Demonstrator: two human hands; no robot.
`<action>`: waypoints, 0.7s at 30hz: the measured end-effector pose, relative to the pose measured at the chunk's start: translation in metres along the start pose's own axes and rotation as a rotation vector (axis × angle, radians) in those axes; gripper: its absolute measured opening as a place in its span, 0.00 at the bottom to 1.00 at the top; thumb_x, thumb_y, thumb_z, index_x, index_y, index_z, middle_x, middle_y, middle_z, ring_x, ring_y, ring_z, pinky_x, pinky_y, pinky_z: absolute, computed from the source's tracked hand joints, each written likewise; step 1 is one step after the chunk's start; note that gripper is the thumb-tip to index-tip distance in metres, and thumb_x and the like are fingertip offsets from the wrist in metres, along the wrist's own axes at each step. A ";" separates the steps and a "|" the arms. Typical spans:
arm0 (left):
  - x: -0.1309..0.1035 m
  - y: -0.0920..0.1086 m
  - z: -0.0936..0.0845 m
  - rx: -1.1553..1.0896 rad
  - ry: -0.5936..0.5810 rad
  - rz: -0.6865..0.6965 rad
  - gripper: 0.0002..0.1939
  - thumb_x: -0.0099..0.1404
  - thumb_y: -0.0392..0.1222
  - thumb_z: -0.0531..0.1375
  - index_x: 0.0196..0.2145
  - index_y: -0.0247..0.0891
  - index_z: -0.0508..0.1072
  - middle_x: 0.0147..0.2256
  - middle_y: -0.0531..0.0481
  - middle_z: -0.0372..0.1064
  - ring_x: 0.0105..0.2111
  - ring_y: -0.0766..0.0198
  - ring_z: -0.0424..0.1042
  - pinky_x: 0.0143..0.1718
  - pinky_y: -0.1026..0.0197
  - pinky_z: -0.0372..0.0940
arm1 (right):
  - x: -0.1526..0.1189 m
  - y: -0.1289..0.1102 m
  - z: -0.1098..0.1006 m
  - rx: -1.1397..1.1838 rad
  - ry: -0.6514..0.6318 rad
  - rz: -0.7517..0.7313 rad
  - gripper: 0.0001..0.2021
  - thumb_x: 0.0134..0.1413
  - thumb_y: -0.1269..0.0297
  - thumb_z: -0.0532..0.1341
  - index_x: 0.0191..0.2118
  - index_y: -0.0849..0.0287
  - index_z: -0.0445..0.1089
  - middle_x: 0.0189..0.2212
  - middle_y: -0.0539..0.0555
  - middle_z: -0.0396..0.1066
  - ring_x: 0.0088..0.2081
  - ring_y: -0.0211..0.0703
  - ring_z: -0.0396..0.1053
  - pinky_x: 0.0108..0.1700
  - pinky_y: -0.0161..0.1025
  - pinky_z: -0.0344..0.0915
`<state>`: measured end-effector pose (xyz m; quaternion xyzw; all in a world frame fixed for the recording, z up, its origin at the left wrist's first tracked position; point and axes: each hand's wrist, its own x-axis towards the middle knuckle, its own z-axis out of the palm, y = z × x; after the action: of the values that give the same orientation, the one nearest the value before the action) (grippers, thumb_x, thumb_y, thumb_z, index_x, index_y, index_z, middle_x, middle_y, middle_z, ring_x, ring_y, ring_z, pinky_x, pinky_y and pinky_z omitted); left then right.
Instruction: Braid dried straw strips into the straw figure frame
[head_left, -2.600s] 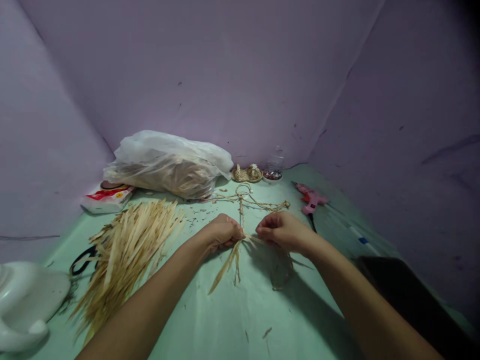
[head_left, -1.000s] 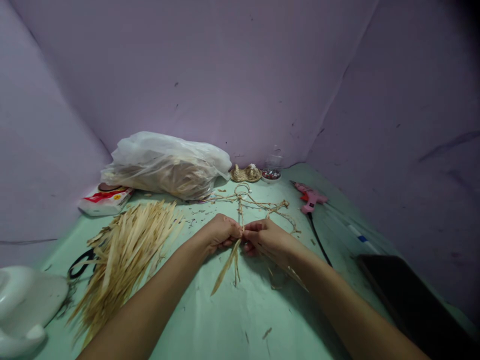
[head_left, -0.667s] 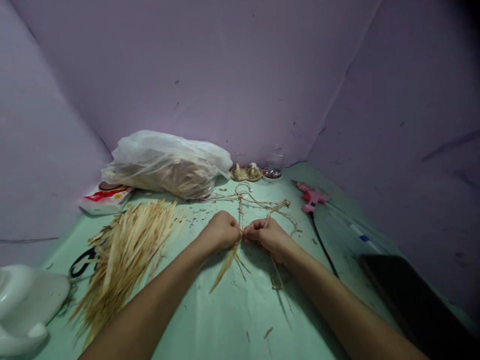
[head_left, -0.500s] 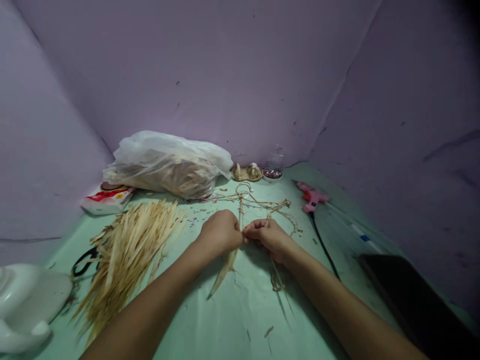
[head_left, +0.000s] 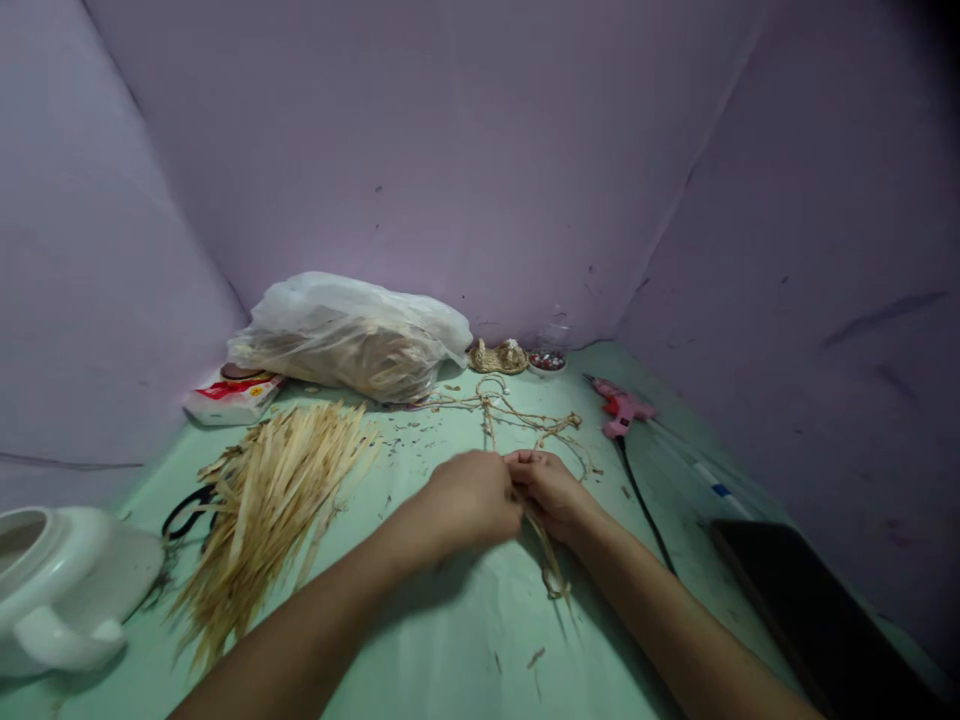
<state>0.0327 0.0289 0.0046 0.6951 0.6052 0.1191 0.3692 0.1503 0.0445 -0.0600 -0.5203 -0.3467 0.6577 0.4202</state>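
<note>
My left hand point(head_left: 476, 492) is closed, its fingers pressed against those of my right hand point(head_left: 547, 488) above the green table. Both pinch a thin tan fiber cord point(head_left: 491, 428), whose gripped part is hidden by the fingers. The cord runs up to a twisted piece with a loop point(head_left: 491, 386) and side strands on the table. Below my right hand hangs a loose fiber strand point(head_left: 551, 572) with a small knot or curl. A bundle of dry, pale strips point(head_left: 277, 500) lies to the left of my left hand.
A plastic bag point(head_left: 352, 335), a tissue pack point(head_left: 234, 397), woven pieces point(head_left: 498, 356) and a bowl of beads point(head_left: 547, 362) stand along the back. Right: a pink glue gun point(head_left: 626, 408) with black cable, and a dark flat device point(head_left: 810, 610). Left: black-handled scissors point(head_left: 187, 512) and a white ceramic pot point(head_left: 60, 590).
My left hand has moved right and turned over beside my right hand. The broad strip that hung below it is now by my right hand. The view has shifted slightly.
</note>
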 end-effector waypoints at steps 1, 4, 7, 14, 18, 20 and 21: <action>0.005 -0.004 -0.006 -0.020 0.026 -0.003 0.03 0.44 0.36 0.58 0.17 0.34 0.67 0.16 0.49 0.60 0.24 0.60 0.66 0.24 0.64 0.55 | 0.000 -0.001 -0.001 -0.006 -0.032 0.005 0.02 0.30 0.72 0.59 0.18 0.63 0.64 0.09 0.46 0.60 0.13 0.28 0.53 0.15 0.28 0.46; 0.022 -0.013 -0.016 -0.409 0.074 -0.191 0.04 0.49 0.32 0.53 0.24 0.33 0.66 0.17 0.51 0.62 0.15 0.68 0.62 0.17 0.66 0.53 | -0.002 -0.004 -0.002 -0.030 -0.099 0.028 0.04 0.33 0.69 0.60 0.18 0.63 0.64 0.08 0.45 0.58 0.11 0.27 0.49 0.14 0.28 0.43; 0.033 -0.019 -0.009 -0.752 -0.090 -0.299 0.06 0.48 0.27 0.50 0.24 0.30 0.65 0.18 0.51 0.62 0.13 0.72 0.60 0.14 0.69 0.52 | -0.003 -0.005 -0.002 -0.003 -0.132 0.036 0.04 0.34 0.69 0.60 0.19 0.63 0.64 0.11 0.48 0.63 0.14 0.30 0.56 0.17 0.28 0.50; 0.036 -0.025 0.010 -0.623 -0.199 -0.244 0.05 0.48 0.30 0.52 0.17 0.30 0.65 0.11 0.54 0.55 0.10 0.73 0.55 0.12 0.69 0.48 | 0.007 0.002 -0.008 -0.188 -0.176 -0.087 0.03 0.35 0.69 0.60 0.20 0.63 0.65 0.16 0.49 0.66 0.18 0.32 0.61 0.22 0.29 0.54; 0.040 -0.029 0.014 -0.397 -0.050 -0.256 0.05 0.44 0.31 0.53 0.14 0.34 0.61 0.08 0.56 0.52 0.10 0.72 0.51 0.13 0.67 0.45 | 0.007 0.002 -0.011 -0.668 -0.066 -0.377 0.05 0.40 0.68 0.56 0.24 0.63 0.67 0.19 0.51 0.68 0.21 0.34 0.61 0.24 0.31 0.53; 0.045 -0.034 0.018 -0.328 0.028 -0.210 0.04 0.41 0.30 0.53 0.14 0.34 0.61 0.08 0.58 0.49 0.11 0.73 0.50 0.14 0.68 0.42 | 0.001 -0.001 -0.010 -0.945 -0.013 -0.525 0.07 0.44 0.68 0.54 0.27 0.62 0.69 0.21 0.52 0.70 0.23 0.36 0.63 0.26 0.32 0.54; 0.047 -0.036 0.020 -0.307 0.063 -0.170 0.03 0.40 0.29 0.53 0.14 0.33 0.61 0.09 0.58 0.47 0.12 0.74 0.49 0.14 0.68 0.41 | -0.003 -0.003 -0.009 -1.061 0.009 -0.582 0.09 0.45 0.69 0.53 0.28 0.61 0.70 0.23 0.53 0.71 0.25 0.37 0.64 0.27 0.32 0.54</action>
<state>0.0288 0.0649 -0.0462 0.5729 0.6476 0.2001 0.4607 0.1599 0.0429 -0.0575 -0.5454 -0.7537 0.2511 0.2673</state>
